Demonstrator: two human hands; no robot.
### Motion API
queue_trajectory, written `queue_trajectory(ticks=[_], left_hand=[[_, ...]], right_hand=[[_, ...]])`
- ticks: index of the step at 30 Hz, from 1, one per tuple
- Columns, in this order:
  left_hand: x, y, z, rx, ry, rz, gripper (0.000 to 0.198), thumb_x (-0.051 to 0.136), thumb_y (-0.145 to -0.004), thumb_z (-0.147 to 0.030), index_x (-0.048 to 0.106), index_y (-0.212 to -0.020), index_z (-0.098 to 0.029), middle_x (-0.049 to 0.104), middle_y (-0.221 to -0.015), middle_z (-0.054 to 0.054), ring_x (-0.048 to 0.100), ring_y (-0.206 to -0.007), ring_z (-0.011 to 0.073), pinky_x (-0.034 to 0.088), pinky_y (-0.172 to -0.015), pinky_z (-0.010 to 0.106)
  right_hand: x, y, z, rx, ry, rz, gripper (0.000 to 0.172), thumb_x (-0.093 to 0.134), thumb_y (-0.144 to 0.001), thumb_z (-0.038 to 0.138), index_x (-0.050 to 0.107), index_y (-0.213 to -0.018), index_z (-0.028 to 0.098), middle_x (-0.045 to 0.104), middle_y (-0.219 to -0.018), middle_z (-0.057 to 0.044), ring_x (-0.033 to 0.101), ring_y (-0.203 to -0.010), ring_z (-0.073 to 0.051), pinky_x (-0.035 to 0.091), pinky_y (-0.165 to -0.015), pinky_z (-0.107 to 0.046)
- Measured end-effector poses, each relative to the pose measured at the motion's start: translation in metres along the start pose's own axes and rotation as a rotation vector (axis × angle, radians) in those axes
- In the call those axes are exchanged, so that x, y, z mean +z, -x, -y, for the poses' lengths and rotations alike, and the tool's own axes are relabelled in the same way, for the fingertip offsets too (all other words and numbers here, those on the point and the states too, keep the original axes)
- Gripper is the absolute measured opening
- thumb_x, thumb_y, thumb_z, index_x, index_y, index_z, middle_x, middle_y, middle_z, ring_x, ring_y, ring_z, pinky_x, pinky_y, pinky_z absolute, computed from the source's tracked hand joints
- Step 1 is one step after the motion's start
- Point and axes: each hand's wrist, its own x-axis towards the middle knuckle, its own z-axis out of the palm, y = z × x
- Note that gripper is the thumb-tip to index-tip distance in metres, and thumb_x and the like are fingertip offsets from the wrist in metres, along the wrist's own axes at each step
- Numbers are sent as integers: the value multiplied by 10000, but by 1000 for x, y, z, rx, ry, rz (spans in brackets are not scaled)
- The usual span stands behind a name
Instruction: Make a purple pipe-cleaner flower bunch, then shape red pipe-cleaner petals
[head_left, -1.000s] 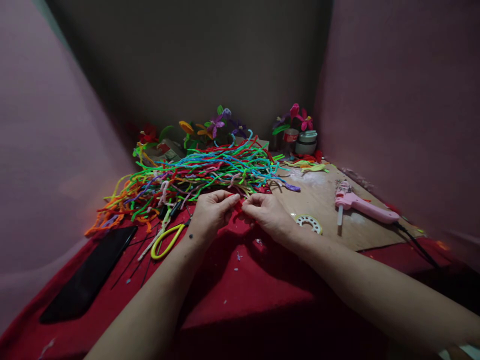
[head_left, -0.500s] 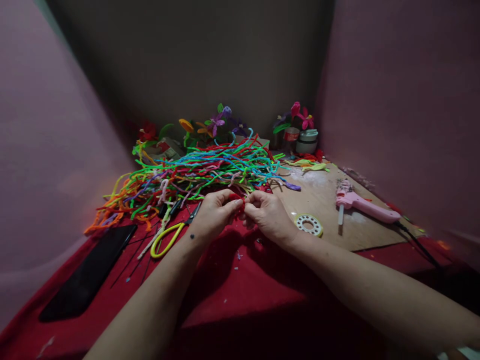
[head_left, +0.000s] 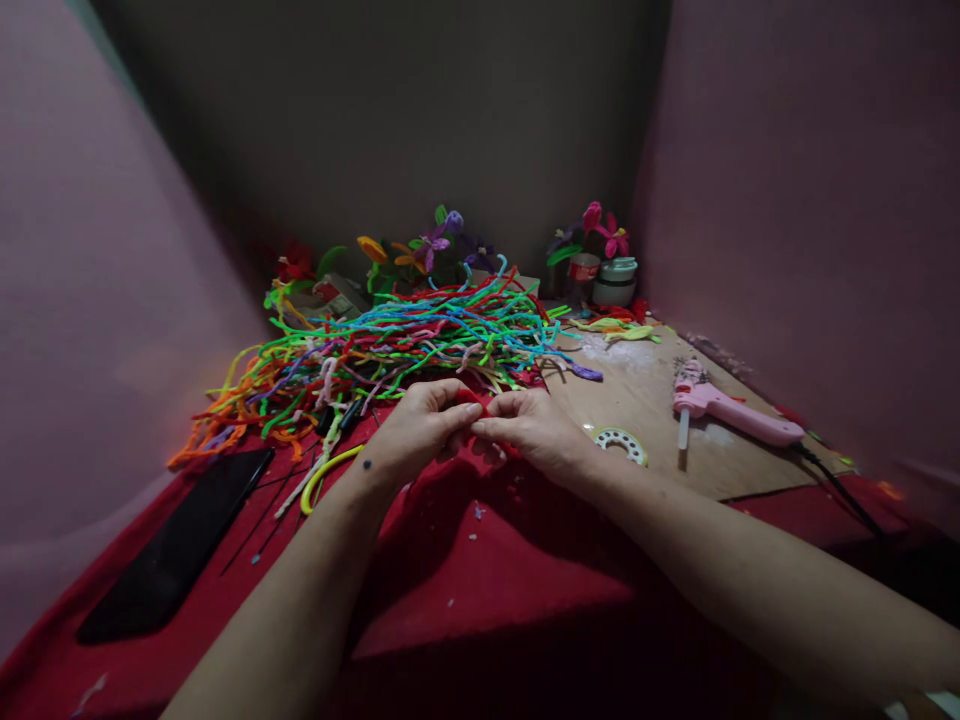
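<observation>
My left hand point(head_left: 429, 422) and my right hand point(head_left: 529, 428) meet fingertip to fingertip above the red cloth point(head_left: 480, 570). Both are closed in a pinch on a small red pipe cleaner piece point(head_left: 474, 397), mostly hidden by the fingers. Behind them lies a heap of multicoloured pipe cleaners point(head_left: 442, 330). Scissors with yellow handles point(head_left: 330, 472) are partly covered by my left wrist. Just right of my right hand, a white ring-shaped spool with holes point(head_left: 621, 443) is partly hidden by the forearm.
A black phone point(head_left: 176, 550) lies at left. On a brown board point(head_left: 660, 380) at right rests a pink glue gun point(head_left: 735, 413) with a black cord point(head_left: 836, 485). Pipe cleaner flowers point(head_left: 431, 245), a lidded jar point(head_left: 615, 282) and a clear cup point(head_left: 582, 275) stand at the back.
My left hand has shifted slightly left and covers more of the scissors. The right hand has turned, its fingers straighter across the red piece, and its forearm hides part of the spool.
</observation>
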Motion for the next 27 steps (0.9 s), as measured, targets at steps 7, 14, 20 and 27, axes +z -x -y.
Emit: queue_trajectory(ticks=[7,14,20,27], left_hand=[[0,-2,3,42,142,-90,203,653,-686,-292,604,-802,-132,536,-570,-37,389,-405,45,278,-391,183],[0,-3,4,90,66,-114,211,590,-745,-337,581,-707,-129,488,-480,-41,364,-388,50,271,-393,188],[3,-3,2,47,-144,-200,188,548,-739,-301,531,-633,-147,417,-435,-62,332,-379,54,246,-384,185],[2,-3,-1,40,-172,-163,148,539,-725,-288,522,-664,-154,403,-482,-65,328,-406,53,248,-387,172]], right_hand=[[0,1,3,110,-190,-22,119,639,-610,197,564,-541,134,604,-485,-3,514,-389,-92,404,-417,-210],[1,3,6,71,-52,-16,170,615,-655,180,544,-506,138,533,-423,23,434,-362,-68,310,-387,-200],[0,2,1,7,101,-55,149,607,-656,199,576,-524,137,487,-431,42,402,-403,-65,300,-426,-212],[2,4,-3,-179,325,-149,136,568,-673,169,595,-543,138,521,-497,29,423,-485,-71,333,-510,-214]])
